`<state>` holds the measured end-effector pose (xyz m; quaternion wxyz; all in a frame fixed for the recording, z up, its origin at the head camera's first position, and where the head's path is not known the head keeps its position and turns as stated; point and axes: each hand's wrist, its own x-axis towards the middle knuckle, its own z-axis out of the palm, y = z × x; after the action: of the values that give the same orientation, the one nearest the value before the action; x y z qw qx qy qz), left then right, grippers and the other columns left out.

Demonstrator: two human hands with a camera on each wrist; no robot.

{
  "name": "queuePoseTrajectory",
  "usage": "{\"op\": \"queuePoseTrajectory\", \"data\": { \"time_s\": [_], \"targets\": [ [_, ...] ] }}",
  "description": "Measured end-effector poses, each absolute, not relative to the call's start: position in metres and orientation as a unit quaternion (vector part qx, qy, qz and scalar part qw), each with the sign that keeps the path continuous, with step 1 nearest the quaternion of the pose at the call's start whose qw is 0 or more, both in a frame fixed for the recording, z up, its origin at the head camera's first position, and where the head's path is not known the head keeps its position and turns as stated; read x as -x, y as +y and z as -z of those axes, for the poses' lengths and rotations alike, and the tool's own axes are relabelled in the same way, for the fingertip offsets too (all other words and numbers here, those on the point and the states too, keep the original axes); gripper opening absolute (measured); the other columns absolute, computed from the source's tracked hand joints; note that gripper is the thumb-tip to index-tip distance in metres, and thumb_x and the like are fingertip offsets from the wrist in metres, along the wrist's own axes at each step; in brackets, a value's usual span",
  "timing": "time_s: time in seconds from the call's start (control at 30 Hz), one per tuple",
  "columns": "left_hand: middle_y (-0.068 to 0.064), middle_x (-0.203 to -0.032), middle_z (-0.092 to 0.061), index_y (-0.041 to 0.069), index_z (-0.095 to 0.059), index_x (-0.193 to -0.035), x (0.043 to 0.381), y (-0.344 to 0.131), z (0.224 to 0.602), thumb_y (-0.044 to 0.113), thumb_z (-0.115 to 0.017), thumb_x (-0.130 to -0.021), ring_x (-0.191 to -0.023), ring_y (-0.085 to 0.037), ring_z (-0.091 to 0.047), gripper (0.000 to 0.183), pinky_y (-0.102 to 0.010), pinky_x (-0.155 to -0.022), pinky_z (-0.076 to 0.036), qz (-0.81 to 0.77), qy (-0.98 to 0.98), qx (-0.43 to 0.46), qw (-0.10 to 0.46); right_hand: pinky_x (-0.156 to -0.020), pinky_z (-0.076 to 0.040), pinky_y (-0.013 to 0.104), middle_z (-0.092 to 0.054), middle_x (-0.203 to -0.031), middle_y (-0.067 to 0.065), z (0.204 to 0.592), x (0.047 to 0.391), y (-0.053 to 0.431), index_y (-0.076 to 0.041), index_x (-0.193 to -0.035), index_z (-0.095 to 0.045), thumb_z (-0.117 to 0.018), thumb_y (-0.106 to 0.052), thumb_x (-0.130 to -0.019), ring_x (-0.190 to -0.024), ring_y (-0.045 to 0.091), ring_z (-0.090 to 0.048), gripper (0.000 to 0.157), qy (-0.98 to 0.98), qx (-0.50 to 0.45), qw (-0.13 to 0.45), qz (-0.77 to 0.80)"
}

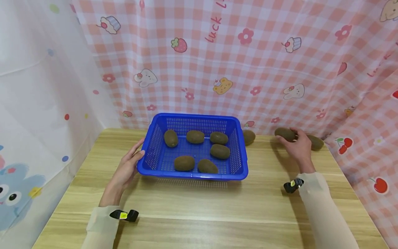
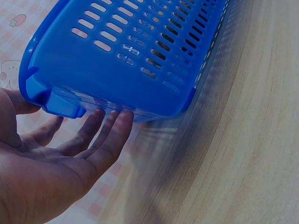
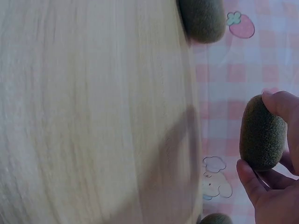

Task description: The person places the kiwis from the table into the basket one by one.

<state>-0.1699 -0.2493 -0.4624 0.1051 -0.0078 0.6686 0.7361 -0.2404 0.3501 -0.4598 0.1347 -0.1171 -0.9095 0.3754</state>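
A blue plastic basket [image 1: 192, 175] with slotted walls stands at the back of the table, several brown kiwis [image 1: 184, 163] lying spread over its floor. At its left end my left hand [image 1: 125, 169] holds the rim, thumb by the edge and fingertips against the outer wall, as the left wrist view shows. My right hand [image 1: 300, 148] grips a kiwi [image 3: 262, 135] between thumb and fingers, raised above the back edge of the table. Just right of that hand lies another kiwi [image 1: 316, 142]. One more kiwi [image 1: 248, 137] sits against the basket's right side, partly hidden by it.
The wooden table [image 1: 192, 214] ends at a pink checked cloth [image 1: 199, 69] hanging behind it. A white printed cloth [image 1: 46, 103] hangs on the left, and more checked cloth on the right. Each wrist wears a small black camera [image 1: 293, 186].
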Motion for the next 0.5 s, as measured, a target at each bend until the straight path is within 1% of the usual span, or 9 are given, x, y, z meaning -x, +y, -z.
{"op": "queuePoseTrajectory", "data": {
  "time_s": [0.1,0.17,0.23,0.3,0.37,0.43,0.5],
  "targets": [
    [0.01,-0.125,-0.063,0.028,-0.028,-0.164,0.169,-0.249,0.463,0.037,-0.053,-0.108,-0.104,-0.006,-0.067,0.062,-0.024,-0.084,-0.058,-0.735,0.67,0.006,0.106,-0.104,-0.046,0.052,-0.05,-0.15,0.026,0.458,0.239,0.347,-0.006,-0.153,-0.046,-0.074,-0.051,-0.091,-0.126,0.043,-0.055,0.08,-0.912,0.109,0.142,-0.37],
    [0.009,-0.126,-0.063,0.028,-0.028,-0.163,0.169,-0.249,0.463,0.037,-0.053,-0.108,-0.105,-0.006,-0.067,0.062,-0.025,-0.084,-0.059,-0.735,0.67,0.006,0.107,-0.098,-0.049,0.043,-0.052,-0.148,0.026,0.457,0.237,0.345,-0.007,-0.152,-0.047,-0.075,-0.051,-0.091,-0.123,0.042,-0.058,0.081,-0.913,0.103,0.144,-0.368],
    [0.009,-0.127,-0.062,0.029,-0.028,-0.163,0.169,-0.249,0.463,0.037,-0.053,-0.108,-0.105,-0.006,-0.067,0.062,-0.025,-0.084,-0.059,-0.735,0.67,0.007,0.107,-0.091,-0.048,0.031,-0.053,-0.147,0.026,0.455,0.236,0.343,-0.007,-0.152,-0.048,-0.076,-0.051,-0.09,-0.119,0.041,-0.061,0.081,-0.913,0.096,0.145,-0.369],
    [0.009,-0.127,-0.062,0.029,-0.028,-0.163,0.169,-0.249,0.463,0.038,-0.053,-0.107,-0.104,-0.006,-0.067,0.062,-0.025,-0.084,-0.059,-0.735,0.669,0.01,0.107,-0.088,-0.047,0.026,-0.054,-0.146,0.025,0.453,0.234,0.34,-0.008,-0.151,-0.049,-0.076,-0.052,-0.089,-0.117,0.04,-0.063,0.081,-0.912,0.09,0.145,-0.372],
    [0.009,-0.127,-0.062,0.029,-0.028,-0.163,0.169,-0.249,0.463,0.038,-0.053,-0.107,-0.103,-0.006,-0.067,0.062,-0.025,-0.084,-0.059,-0.737,0.667,0.012,0.107,-0.089,-0.049,0.027,-0.054,-0.146,0.025,0.45,0.233,0.337,-0.009,-0.152,-0.049,-0.076,-0.053,-0.089,-0.116,0.04,-0.063,0.081,-0.912,0.084,0.142,-0.375],
    [0.009,-0.127,-0.062,0.029,-0.028,-0.163,0.17,-0.25,0.463,0.038,-0.053,-0.108,-0.104,-0.006,-0.067,0.062,-0.025,-0.084,-0.059,-0.737,0.667,0.012,0.108,-0.094,-0.053,0.038,-0.053,-0.146,0.024,0.447,0.232,0.334,-0.01,-0.152,-0.048,-0.075,-0.054,-0.089,-0.117,0.04,-0.063,0.081,-0.913,0.078,0.141,-0.376],
    [0.007,-0.127,-0.061,0.03,-0.028,-0.163,0.17,-0.249,0.462,0.037,-0.053,-0.108,-0.103,-0.007,-0.067,0.061,-0.025,-0.084,-0.059,-0.738,0.666,0.011,0.108,-0.099,-0.052,0.049,-0.052,-0.147,0.024,0.444,0.231,0.33,-0.01,-0.152,-0.048,-0.074,-0.055,-0.089,-0.118,0.041,-0.063,0.082,-0.912,0.07,0.139,-0.38]
  ]
}}
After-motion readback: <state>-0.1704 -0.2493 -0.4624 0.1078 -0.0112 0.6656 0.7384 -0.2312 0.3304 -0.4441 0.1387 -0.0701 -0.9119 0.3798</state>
